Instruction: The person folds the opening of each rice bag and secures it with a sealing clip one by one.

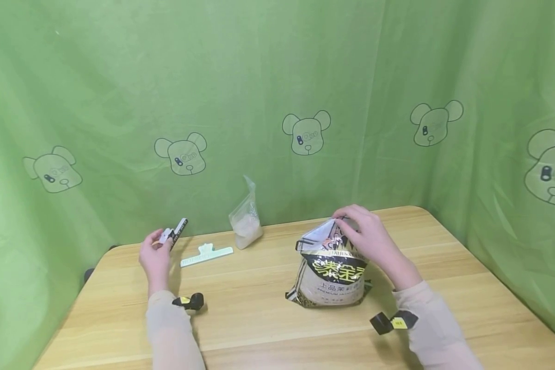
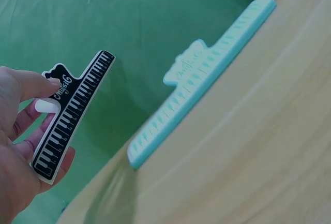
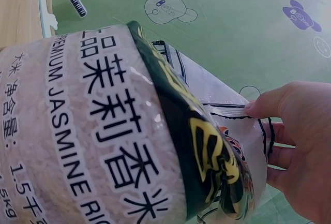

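Note:
My left hand [image 1: 155, 257] pinches a black-and-white clip [image 2: 72, 113] with a piano-key pattern, thumb on its "Music" tab, raised over the left side of the table. Just right of it a mint-green clip [image 1: 206, 256] of the same shape lies on the wood. A bag of jasmine rice [image 1: 335, 277] stands upright at the table's right-centre. The thumb and fingers of my right hand [image 1: 367, 232] pinch the bag's top edge, which is folded over to the front. In the right wrist view, the hand [image 3: 305, 141] grips that folded flap [image 3: 222, 100].
A small clear bag [image 1: 246, 231] of white grains stands near the back edge, between the green clip and the rice bag. Green curtains [image 1: 240, 77] with bear-head prints hang behind and beside the wooden table [image 1: 250, 318].

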Demonstrator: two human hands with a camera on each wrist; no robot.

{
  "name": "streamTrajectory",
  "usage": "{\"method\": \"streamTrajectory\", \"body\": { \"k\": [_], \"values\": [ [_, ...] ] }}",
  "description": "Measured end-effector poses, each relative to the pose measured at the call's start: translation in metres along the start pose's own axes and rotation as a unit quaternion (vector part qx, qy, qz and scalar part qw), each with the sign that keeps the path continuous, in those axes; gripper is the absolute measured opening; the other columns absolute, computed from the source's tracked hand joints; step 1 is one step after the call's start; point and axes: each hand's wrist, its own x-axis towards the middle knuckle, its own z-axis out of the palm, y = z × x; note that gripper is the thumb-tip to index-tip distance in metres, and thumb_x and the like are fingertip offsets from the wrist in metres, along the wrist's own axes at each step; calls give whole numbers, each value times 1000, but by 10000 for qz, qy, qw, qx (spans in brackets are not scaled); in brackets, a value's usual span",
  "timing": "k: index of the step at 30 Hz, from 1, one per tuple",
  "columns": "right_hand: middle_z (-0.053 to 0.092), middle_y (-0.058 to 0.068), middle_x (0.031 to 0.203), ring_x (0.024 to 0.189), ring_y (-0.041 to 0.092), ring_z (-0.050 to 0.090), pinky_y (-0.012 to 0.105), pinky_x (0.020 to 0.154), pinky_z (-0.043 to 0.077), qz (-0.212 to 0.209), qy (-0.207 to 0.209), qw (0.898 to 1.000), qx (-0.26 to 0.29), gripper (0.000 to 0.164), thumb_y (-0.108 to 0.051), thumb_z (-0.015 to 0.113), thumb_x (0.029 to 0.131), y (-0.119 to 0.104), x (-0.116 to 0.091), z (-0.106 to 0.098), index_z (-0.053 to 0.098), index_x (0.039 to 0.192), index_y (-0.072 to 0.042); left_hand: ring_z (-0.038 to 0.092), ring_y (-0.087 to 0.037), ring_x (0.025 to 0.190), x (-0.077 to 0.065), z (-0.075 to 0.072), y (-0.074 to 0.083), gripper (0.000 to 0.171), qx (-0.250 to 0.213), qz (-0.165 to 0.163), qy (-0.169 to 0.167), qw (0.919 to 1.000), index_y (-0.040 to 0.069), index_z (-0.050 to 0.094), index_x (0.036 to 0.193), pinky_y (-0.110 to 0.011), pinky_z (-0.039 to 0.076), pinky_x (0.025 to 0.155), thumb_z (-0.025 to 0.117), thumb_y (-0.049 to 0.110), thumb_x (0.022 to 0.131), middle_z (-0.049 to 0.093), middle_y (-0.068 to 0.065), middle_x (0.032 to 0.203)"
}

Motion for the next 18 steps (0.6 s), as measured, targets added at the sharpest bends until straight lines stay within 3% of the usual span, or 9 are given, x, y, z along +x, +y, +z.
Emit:
{"method": "streamTrajectory", "body": {
  "k": [10,18],
  "values": [
    [68,16,111,107,35,62,57,96,49,-27,22,10000,-16,17,-14,59,96,1,0,1,66,108,-4,53,-4,92,0,0,18,40,26,357,265,9990,8,61,127,-8,49,66,66,3,88,51,-1,115],
    [68,15,111,107,35,62,58,96,49,-32,25,10000,-47,17,-14,59,96,2,0,1,66,108,-5,53,-6,99,-5,-1,36,40,43,591,284,9978,9,61,127,-9,50,77,67,6,88,52,3,115]
  ]
}}
